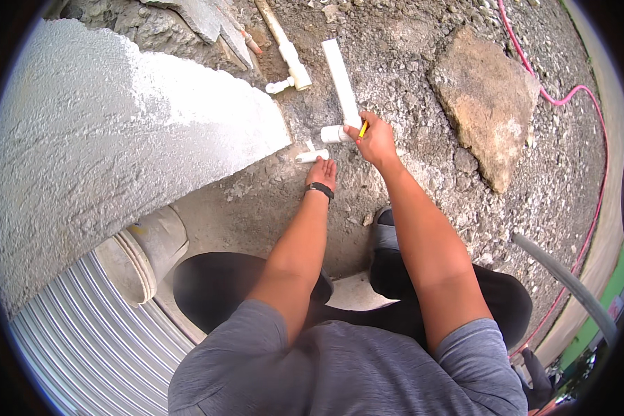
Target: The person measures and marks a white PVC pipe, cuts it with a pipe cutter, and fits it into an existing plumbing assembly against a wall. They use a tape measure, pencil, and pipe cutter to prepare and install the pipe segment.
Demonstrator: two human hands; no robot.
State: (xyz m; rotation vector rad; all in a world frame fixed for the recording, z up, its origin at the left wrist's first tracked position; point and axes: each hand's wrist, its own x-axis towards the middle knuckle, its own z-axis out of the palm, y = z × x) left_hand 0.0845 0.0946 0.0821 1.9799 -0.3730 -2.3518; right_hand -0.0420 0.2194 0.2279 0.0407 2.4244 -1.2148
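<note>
My right hand is closed around a slim yellow pencil and rests against the corner of a white plastic pipe assembly. Its long white pipe runs away from me over the dirt, and a short, wider white fitting points left from the near end. My left hand, with a dark band at the wrist, lies low by the ground with its fingers stretched out. Its fingertips touch or nearly touch a small white pipe piece, which has a short branch sticking up.
A rough, part-whitened wall block fills the left. Beyond stands an older off-white pipe with an elbow. A large flat stone lies right, near a pink hose. A dirty bucket and corrugated metal are lower left.
</note>
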